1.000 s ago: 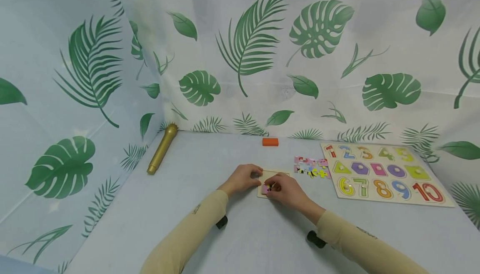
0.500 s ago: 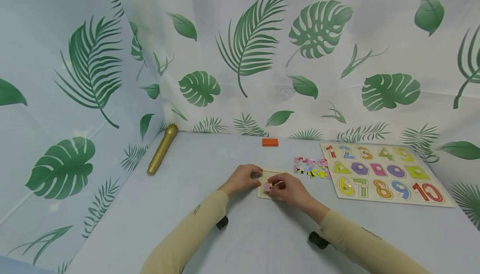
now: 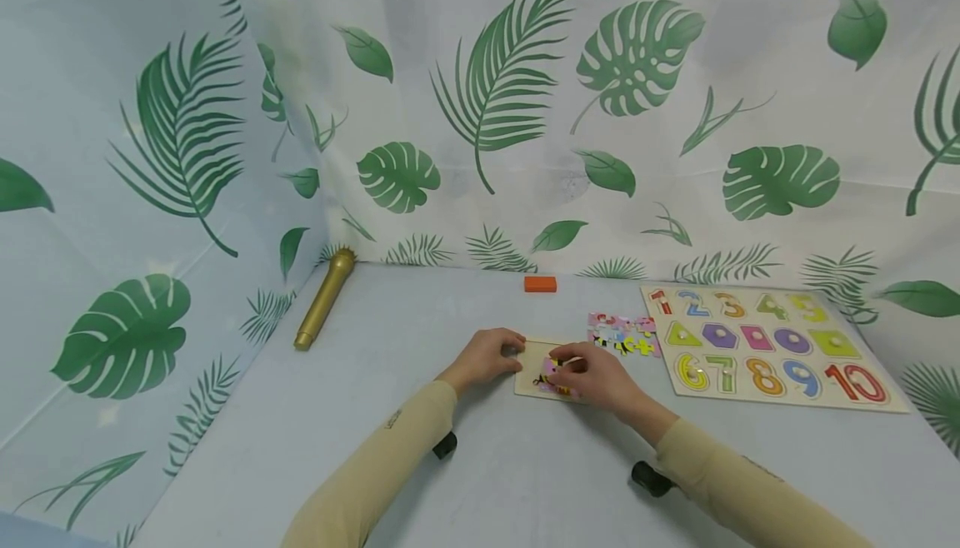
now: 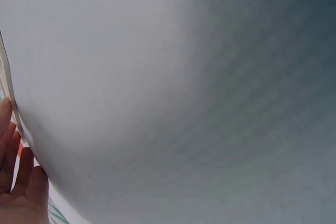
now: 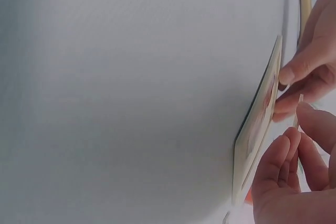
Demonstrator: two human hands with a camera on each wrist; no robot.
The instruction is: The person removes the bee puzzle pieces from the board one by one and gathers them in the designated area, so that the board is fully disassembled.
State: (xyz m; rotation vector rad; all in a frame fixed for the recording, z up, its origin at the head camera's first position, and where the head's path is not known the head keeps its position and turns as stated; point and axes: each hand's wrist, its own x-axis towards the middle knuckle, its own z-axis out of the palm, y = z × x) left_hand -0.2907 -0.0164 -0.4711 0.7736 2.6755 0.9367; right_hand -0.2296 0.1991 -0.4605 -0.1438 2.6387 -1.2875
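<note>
A small wooden jigsaw board [image 3: 528,383] lies on the table in the head view, with a bee picture partly visible in it. My left hand [image 3: 483,358] grips the board's left edge between thumb and fingers. Over the board, my right hand [image 3: 603,380] pinches a thin pink puzzle piece [image 3: 550,367]. Seen in the right wrist view, that piece is held on edge, apart from the board's surface. The right fingers cover part of the board. In the left wrist view, only the left hand's fingers [image 4: 23,182] show at the far left.
Several colourful jigsaw pieces [image 3: 622,335] lie right of the board. Beyond them is a wooden number-and-shape board [image 3: 795,406]. An orange block [image 3: 540,285] sits near the back wall, and a gold microphone [image 3: 324,300] lies at the back left. Leaf-print cloth [image 3: 480,223] closes the back and left.
My right hand has moved rightward with the pinched puzzle piece, uncovering more of the bee picture. The left hand stays on the board's edge.
</note>
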